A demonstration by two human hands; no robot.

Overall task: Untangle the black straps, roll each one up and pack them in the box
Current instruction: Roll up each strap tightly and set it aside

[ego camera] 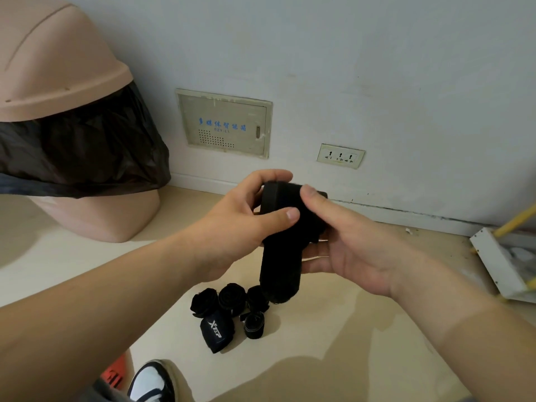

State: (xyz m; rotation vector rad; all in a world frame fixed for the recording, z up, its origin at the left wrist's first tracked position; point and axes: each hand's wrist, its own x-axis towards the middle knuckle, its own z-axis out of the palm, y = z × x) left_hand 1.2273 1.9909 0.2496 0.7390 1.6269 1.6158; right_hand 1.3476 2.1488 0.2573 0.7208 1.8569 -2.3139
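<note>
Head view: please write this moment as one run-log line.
left hand: grips black strap | right hand: pinches same strap | loose end: hangs down | rolled straps: lie on floor

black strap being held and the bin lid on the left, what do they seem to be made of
The black strap looks like woven or fuzzy fabric with a matte finish: it soaks up light, bends softly, and its lower end hangs limp. The bin lid looks like moulded plastic, smooth with a dull sheen: it is a rigid dome with a crisp rim and a moulded seam line.
</note>
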